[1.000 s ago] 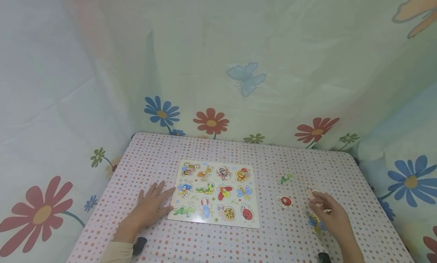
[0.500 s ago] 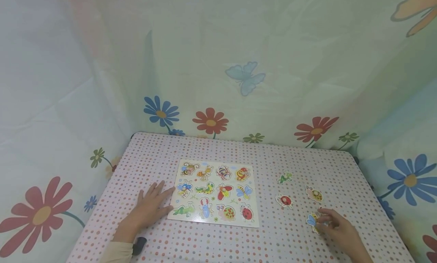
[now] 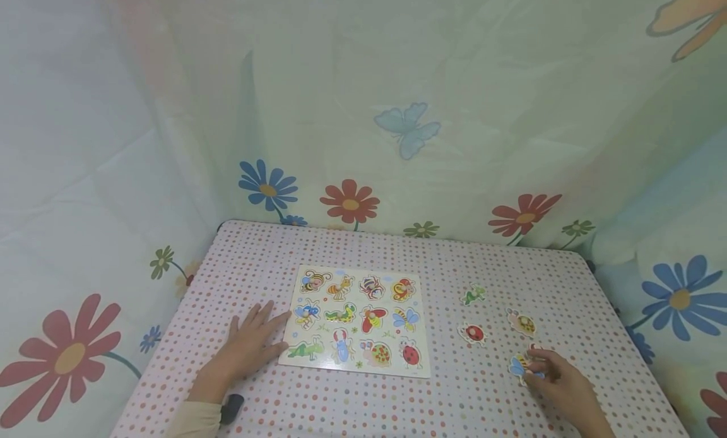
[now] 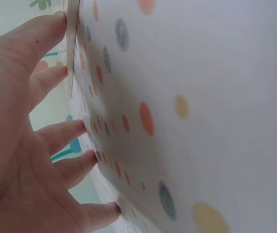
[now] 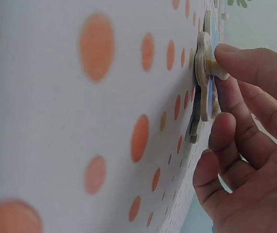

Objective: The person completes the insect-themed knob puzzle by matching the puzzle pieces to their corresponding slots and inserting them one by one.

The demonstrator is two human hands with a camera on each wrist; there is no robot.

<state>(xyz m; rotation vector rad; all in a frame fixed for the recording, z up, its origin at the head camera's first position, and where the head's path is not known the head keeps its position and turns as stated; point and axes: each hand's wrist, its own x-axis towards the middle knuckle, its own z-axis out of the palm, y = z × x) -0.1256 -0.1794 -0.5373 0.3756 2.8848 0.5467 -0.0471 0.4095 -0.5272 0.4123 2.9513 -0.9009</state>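
Observation:
My right hand pinches the small peg of a blue-winged bee puzzle piece between thumb and finger. In the right wrist view that wooden piece appears edge-on, close to the tabletop. With fingers spread, my left hand rests on the table, its thumb and index finger at the left edge of the insect puzzle board. The left wrist view shows two fingertips against the board's edge. The board carries rows of insects, including a bee, a caterpillar and a ladybug.
Three other loose pieces lie right of the board: a green grasshopper, a red ladybug and a yellow spotted bug. The table has a dotted cover. Flower-printed curtains stand behind and at both sides.
My right hand has left the yellow spotted bug piece, moved toward me and taken hold of the bee piece's peg. My left hand has stayed in place.

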